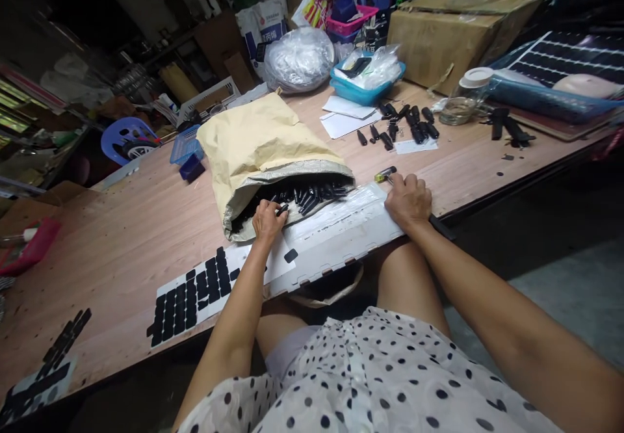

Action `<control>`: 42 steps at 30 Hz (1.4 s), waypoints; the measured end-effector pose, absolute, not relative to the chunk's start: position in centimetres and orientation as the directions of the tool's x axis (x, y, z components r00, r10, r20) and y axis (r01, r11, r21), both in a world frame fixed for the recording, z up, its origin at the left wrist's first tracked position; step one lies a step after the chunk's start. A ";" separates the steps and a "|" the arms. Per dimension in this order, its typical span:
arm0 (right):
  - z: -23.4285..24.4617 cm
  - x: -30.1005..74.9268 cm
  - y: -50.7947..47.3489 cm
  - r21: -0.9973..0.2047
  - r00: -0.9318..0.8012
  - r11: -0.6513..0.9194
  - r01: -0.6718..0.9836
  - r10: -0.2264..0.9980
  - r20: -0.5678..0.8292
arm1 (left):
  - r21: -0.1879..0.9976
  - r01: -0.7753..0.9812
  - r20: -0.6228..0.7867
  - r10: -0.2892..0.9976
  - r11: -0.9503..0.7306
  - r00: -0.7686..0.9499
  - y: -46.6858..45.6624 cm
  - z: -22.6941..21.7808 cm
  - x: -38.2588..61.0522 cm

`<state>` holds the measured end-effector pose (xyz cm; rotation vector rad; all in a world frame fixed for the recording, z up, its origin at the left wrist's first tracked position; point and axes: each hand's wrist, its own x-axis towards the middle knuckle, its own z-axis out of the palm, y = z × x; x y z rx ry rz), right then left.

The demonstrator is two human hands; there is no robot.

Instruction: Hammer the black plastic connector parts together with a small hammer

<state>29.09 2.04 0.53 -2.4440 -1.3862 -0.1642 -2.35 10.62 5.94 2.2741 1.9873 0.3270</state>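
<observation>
I am making out the Chinese characters "丙烯" (275,34) on the blue-and-white sack (258,22) standing beyond my table (160,225), while the small red print above them is proving too blurred for reading.

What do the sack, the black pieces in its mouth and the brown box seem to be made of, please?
Sack: probably paper, matte yellow, judging by its creases; possibly coated. Black pieces: likely plastic, fairly glossy, given their highlights. Brown box: apparently cardboard, dull, with flat panels.
</observation>
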 end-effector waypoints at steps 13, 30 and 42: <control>-0.6 30.2 2.2 -0.291 0.518 -0.439 0.850 0.799 0.306 | 0.527 0.732 0.134 0.892 -0.433 0.431 -0.1 0.8 -1.3; 3.4 20.1 -7.4 -0.834 0.156 0.137 0.535 0.954 0.257 | 0.684 0.650 0.115 0.929 -0.331 0.351 0.3 0.1 -0.4; 2.4 17.2 -8.2 -0.717 -0.011 0.233 0.657 0.954 0.300 | 0.679 0.653 0.114 0.927 -0.336 0.358 0.8 -0.4 0.0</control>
